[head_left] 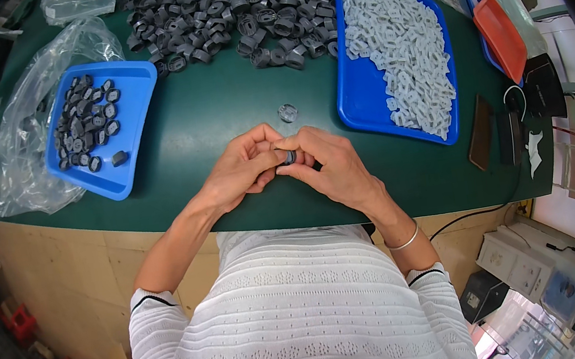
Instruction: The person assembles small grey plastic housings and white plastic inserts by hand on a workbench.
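Close to the table's near edge, my left hand [238, 170] and my right hand [329, 162] meet around a small dark plastic piece [289, 157]. Thumbs and fingertips of both hands pinch it, and they cover most of its shape. Just beyond my fingers a small clear, roundish plastic piece [288, 112] lies on the green tabletop [218, 101]. On the left, a blue tray [130, 113] holds several black pieces with lighter tops. To the right, a deeper blue tray [362, 92] carries a heap of small whitish translucent parts [401, 46].
A large pile of dark ring-like parts [234, 7] spreads over the far side. Clear plastic bags [21, 143] lie under and around the left tray. A red tray [500, 36], a brown flat object [479, 132] and a black cable [469, 214] are at the right.
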### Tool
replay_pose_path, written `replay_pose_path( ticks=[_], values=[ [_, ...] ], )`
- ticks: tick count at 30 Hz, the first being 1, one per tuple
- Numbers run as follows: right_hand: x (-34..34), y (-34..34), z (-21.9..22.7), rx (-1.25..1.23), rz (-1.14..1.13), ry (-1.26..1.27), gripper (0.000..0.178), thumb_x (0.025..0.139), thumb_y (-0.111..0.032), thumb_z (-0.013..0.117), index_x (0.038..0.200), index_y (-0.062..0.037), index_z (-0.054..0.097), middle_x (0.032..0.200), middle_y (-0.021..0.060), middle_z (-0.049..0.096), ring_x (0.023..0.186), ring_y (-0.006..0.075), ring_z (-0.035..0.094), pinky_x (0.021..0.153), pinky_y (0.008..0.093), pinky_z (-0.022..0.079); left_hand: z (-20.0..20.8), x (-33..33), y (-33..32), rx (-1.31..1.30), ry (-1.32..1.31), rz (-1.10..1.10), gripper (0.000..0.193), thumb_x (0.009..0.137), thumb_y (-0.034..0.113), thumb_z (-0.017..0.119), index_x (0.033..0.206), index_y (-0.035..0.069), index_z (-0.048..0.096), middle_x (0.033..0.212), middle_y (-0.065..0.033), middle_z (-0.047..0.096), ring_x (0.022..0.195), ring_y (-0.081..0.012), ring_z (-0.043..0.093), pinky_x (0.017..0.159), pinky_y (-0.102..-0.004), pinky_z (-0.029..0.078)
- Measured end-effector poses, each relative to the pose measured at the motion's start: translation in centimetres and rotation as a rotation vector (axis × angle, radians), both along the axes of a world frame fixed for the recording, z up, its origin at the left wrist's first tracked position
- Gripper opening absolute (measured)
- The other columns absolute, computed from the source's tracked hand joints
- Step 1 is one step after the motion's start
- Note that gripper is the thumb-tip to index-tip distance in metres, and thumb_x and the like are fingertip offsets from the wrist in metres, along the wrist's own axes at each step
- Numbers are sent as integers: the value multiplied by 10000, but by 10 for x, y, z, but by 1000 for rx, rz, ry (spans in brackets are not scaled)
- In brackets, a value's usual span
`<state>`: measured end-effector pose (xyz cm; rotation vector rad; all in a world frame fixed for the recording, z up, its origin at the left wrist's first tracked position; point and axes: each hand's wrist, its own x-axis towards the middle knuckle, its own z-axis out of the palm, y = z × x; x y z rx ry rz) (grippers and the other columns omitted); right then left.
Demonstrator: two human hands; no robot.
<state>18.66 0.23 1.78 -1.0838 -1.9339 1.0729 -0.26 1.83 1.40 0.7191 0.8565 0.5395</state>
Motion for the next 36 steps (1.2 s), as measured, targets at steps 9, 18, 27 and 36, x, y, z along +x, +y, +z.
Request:
replay_pose_path(
  ticks=[9,18,27,36],
  values=[
    [-4,-7,-14,218,-49,-38,299,746,7,734,1022,-21,623,711,52,548,591,111,537,499,256,429,-6,-4,-2,-22,-9,-50,73,939,123,550,980,64,555,751,21,518,531,-13,386,413,-154,229],
    [3,3,-16,-573,-158,287,125,919,-128,620,933,-4,629,705,15,602,572,45,530,479,198,430,-17,11,-20,258,29,248,182,950,153,575,1081,27,566,821,-4,594,506,-13,404,410,-166,262],
    [-10,6,-7,-153,-329,102,133,832,-85,665,926,-6,613,680,65,613,553,131,585,506,265,471,-18,12,-19,60,-29,323,134,937,155,604,1000,37,590,746,15,570,490,-7,389,400,-168,242],
    [7,9,9,-300,-187,151,207,825,-45,664,1027,-11,639,812,59,628,726,83,591,622,206,492,-20,6,-14,152,-70,344,138,936,192,575,924,54,566,815,-20,558,557,-36,433,408,-172,276]
  ],
)
